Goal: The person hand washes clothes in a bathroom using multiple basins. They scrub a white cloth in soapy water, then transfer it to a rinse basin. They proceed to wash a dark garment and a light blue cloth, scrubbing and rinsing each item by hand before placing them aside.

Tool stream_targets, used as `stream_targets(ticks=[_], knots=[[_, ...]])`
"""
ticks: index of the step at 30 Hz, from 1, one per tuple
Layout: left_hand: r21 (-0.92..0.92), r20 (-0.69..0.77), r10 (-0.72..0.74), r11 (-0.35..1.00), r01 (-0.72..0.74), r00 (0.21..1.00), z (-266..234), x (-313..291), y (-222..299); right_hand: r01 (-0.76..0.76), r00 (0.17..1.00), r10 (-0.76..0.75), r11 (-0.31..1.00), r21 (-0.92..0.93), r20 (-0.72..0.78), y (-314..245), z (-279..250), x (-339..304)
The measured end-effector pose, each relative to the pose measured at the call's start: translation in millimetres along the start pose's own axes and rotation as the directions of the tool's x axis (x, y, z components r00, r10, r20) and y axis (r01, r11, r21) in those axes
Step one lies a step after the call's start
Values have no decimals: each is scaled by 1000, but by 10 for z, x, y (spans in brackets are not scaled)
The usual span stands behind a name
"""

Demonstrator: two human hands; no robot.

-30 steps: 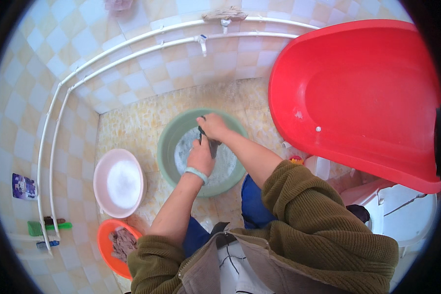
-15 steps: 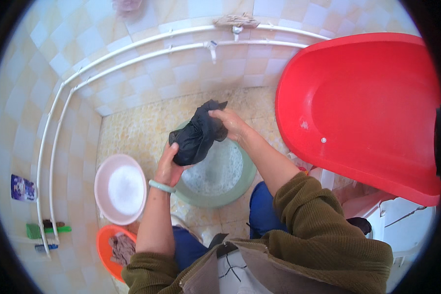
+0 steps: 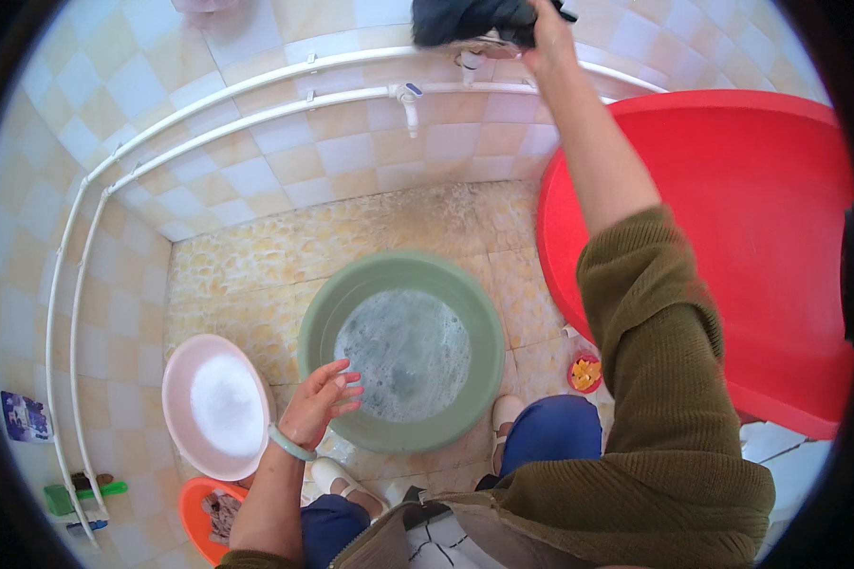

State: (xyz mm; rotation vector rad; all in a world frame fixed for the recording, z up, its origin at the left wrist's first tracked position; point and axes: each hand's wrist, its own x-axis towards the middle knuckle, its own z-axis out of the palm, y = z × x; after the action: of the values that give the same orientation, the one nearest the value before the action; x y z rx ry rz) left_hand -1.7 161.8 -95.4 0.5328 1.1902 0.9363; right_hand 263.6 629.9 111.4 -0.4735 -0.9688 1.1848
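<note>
My right arm stretches far up to the wall, and my right hand (image 3: pixel 550 40) grips a bunched black cloth (image 3: pixel 465 21) at its right end. The cloth is at the upper white pipe, over a light-coloured bundle mostly hidden behind it; what kind of garment it is I cannot tell. My left hand (image 3: pixel 323 403), with a pale bangle (image 3: pixel 291 443) at the wrist, is empty with its fingers apart. It hovers by the lower left rim of a green basin (image 3: pixel 315 332) of sudsy, greyish water (image 3: pixel 403 356).
A pink basin (image 3: pixel 174 394) with white foam stands left of the green one. Below it is an orange basin (image 3: pixel 192 507) with brownish cloth (image 3: pixel 221 515). A large red tub (image 3: pixel 712 237) fills the right. A white tap (image 3: pixel 409 106) juts from the lower pipe.
Both hands held the black cloth over the green basin before. The right hand has carried it up to the wall pipe; the left has let go and dropped toward me.
</note>
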Motion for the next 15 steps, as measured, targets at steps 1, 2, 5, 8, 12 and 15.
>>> stream_targets(ticks=[1,2,5,8,12,15], knots=[[-3,-46,-17,1000,17,999,-75,-38,-22,-84,996,83,996,40,13,34,166,53],[-4,-39,-26,1000,26,999,-100,47,-51,-46,995,49,999,-27,88,58,16,454],[-20,-155,-89,996,87,984,-337,-53,-165,-90,995,104,882,-462,4,565,107,391],[-9,-97,-106,994,106,990,-250,350,-163,193,978,-46,-137,-971,201,770,-943,1440],[49,-117,-132,989,139,984,-338,370,-239,288,948,-94,-152,-945,304,1133,-950,1313],[55,-90,-160,985,165,983,-325,468,-250,367,780,-287,-508,-779,555,1073,-842,1255]])
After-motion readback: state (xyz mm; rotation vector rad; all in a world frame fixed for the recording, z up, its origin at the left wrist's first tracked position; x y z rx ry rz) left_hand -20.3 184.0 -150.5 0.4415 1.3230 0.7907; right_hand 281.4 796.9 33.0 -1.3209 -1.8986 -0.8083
